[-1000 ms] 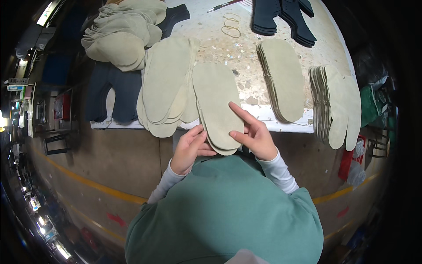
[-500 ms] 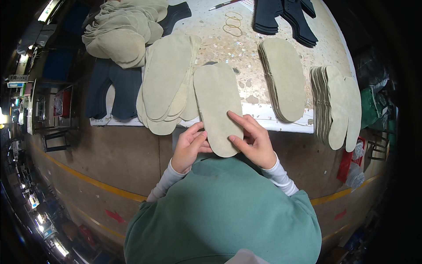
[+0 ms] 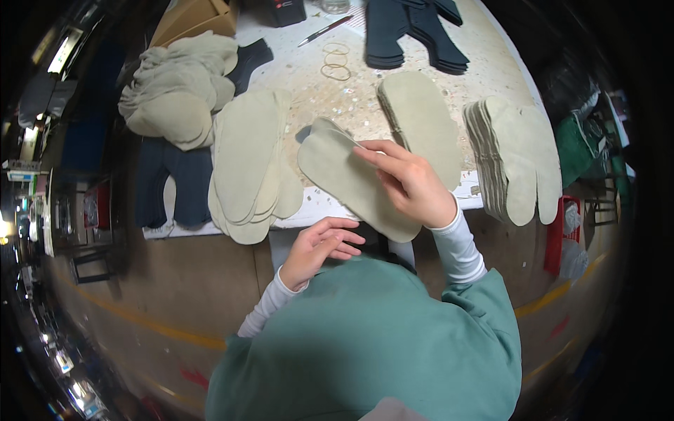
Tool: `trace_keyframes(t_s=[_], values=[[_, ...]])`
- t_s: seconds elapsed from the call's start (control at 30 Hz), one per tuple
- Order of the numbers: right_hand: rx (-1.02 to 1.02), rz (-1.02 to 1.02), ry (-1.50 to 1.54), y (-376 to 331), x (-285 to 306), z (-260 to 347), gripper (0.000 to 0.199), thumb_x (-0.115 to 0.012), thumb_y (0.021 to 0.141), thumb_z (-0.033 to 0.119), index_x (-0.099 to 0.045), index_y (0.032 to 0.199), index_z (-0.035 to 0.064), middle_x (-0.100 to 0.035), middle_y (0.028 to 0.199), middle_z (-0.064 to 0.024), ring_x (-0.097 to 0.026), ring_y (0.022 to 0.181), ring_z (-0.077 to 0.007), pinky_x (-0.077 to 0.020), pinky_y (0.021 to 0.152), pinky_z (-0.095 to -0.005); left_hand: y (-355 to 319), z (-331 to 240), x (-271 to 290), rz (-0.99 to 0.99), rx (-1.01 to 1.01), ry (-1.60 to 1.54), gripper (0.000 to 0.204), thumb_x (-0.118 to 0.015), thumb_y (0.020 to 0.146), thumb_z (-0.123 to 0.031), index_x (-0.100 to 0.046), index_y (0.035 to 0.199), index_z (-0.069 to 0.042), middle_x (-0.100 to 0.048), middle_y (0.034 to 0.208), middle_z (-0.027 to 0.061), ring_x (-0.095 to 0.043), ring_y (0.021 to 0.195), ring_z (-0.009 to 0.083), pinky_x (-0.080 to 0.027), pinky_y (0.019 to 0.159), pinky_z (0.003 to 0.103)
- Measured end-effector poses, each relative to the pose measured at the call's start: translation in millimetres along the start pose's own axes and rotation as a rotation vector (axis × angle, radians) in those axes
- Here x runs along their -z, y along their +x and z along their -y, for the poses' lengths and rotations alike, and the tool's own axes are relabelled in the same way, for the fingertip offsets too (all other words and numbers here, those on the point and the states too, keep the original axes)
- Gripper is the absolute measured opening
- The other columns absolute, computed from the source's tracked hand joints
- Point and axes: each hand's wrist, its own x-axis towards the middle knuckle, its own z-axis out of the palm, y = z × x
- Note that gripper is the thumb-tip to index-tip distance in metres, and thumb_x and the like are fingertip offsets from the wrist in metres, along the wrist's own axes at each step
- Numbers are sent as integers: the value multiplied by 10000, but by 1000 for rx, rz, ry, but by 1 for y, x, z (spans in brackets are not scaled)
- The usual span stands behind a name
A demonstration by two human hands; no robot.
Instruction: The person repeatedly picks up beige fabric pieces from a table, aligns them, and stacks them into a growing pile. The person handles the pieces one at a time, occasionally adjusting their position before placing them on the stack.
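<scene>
Head view: my right hand (image 3: 414,184) pinches the beige sole piece (image 3: 351,179), lying diagonally at the table edge (image 3: 319,210); left hand (image 3: 316,245) hovers loosely curled, empty, nearer me.

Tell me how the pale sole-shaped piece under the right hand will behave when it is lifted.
Probably floppy: the pale sole-shaped piece looks thin and overhangs the table edge. Likely light, since the right hand manages it with its fingers alone. Its matte, suede-like face suggests little slipping.
</scene>
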Motion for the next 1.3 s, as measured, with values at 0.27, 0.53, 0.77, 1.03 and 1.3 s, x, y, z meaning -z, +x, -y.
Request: trace_keyframes(t_s=[0.27, 0.53, 0.77, 1.03, 1.3], values=[[-147, -411, 164, -13, 52, -52, 411, -486, 914, -32, -558, 1319, -22, -558, 1342, -139, -514, 1243, -196, -380, 1020, -277, 6, 1, 8, -23, -18, 29, 319, -405, 1041, -188, -505, 1277, 1, -678, 1070, 179, -686, 930, 199, -549, 819, 271], [-250, -528, 219, -32, 41, -103, 377, -527, 928, 5, -575, 1301, -18, -581, 1310, -119, -533, 1203, -178, -386, 1020, -278, 9, 3, 12, -32, 21, -1, 297, -437, 1032, -187, -538, 1257, -22, -688, 1060, 166, -680, 951, 200, -535, 831, 283], [-458, -545, -246, -31, 47, -61, 367, -612, 884, 68, -616, 1248, 23, -611, 1208, -136, -609, 982, -214, -483, 845, -310, -22, -13, 25, -167, -192, 105, 290, -462, 1022, -181, -542, 1229, 6, -702, 992, 163, -692, 845, 191, -545, 769, 272], [-197, -283, -824, -22, -19, -27, 587, -647, 881, 185, -449, 1426, 97, -453, 1454, -120, -425, 1326, -342, -343, 1051, -433, -53, -42, 74, -964, -685, 397, 191, -513, 986, -63, -595, 1104, 63, -700, 951, 159, -683, 806, 158, -544, 736, 247], [-210, -344, -879, -22, -23, -40, 548, -622, 888, 146, -477, 1416, 155, -475, 1444, -62, -454, 1308, -287, -343, 1041, -403, -49, -37, 74, -892, -768, 1238, 342, -768, 727, -70, -693, 1058, -36, -646, 1230, 133, -559, 1230, 335, -437, 1022, 411]])
